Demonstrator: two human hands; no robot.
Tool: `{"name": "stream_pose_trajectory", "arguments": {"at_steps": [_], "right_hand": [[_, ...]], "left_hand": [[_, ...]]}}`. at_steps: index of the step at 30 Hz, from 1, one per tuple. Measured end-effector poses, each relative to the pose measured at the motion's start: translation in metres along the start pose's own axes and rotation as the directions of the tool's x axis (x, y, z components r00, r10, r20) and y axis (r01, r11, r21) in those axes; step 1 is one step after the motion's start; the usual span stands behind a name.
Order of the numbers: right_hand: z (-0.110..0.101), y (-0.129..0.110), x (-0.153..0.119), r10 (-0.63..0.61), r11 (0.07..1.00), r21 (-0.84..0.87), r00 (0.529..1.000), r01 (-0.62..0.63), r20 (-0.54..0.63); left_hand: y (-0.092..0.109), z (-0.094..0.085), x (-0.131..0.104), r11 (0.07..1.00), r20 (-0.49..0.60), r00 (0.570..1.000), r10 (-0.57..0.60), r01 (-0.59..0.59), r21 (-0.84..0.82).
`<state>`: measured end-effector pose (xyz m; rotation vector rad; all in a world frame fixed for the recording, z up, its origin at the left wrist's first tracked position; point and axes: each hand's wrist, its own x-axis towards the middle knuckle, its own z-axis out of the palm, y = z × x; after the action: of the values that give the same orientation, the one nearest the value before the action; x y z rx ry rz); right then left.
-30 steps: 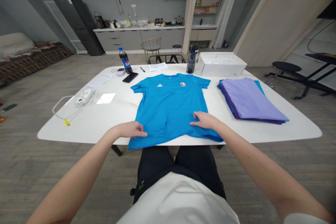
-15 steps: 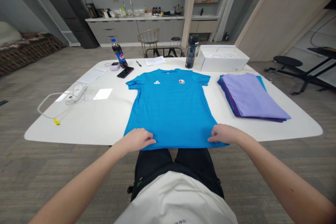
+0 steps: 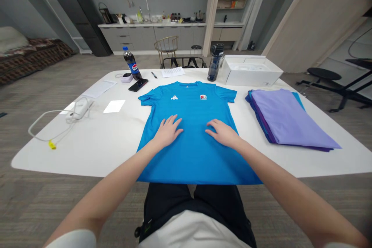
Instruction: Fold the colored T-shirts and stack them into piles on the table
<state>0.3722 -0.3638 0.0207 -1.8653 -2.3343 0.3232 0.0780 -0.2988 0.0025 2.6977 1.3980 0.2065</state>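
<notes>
A blue short-sleeved T-shirt (image 3: 192, 147) lies spread flat, front side up, with its collar at the far side and its hem along the near table edge. Two small logos show on its chest. My left hand (image 3: 168, 131) is over the left middle of the shirt, fingers apart, holding nothing. Opposite it, my right hand (image 3: 222, 131) is over the right middle, also with fingers apart and nothing held. Whether the palms press on the cloth, I cannot tell.
On the white table (image 3: 116, 151), a stack of folded clothes (image 3: 287, 116) lies at right. Behind it stand a white box (image 3: 250, 75) and a dark water bottle (image 3: 215, 64). A cola bottle (image 3: 132, 64), phone (image 3: 138, 85) and power strip (image 3: 79, 109) are at left.
Both hands have let go of the shirt's hem corners. They have moved forward and inward to the middle of the shirt, fingers opened. The view has tilted slightly up.
</notes>
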Motion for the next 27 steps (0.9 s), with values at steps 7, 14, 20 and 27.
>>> {"name": "stream_pose_trajectory", "arguments": {"at_steps": [7, 14, 20, 27], "right_hand": [[0.053, 0.034, 0.051, 0.265, 0.955, -0.127, 0.964, -0.267, -0.033], [0.044, 0.07, 0.045, 0.369, 0.894, -0.212, 0.918, -0.394, -0.147], [0.039, 0.058, 0.114, 0.203, 0.971, -0.123, 0.979, -0.205, -0.033], [0.033, 0.098, 0.132, 0.534, 0.806, -0.155, 0.814, -0.572, -0.23]], "left_hand": [[-0.032, 0.036, 0.034, 0.972, 0.075, 0.969, -0.235, 0.237, -0.007], [-0.053, 0.031, 0.021, 0.964, 0.001, 0.965, -0.263, 0.262, 0.039], [-0.094, 0.029, 0.094, 0.959, 0.017, 0.959, -0.283, 0.283, 0.027], [-0.152, 0.019, 0.097, 0.863, -0.078, 0.873, -0.482, 0.488, 0.13]]}}
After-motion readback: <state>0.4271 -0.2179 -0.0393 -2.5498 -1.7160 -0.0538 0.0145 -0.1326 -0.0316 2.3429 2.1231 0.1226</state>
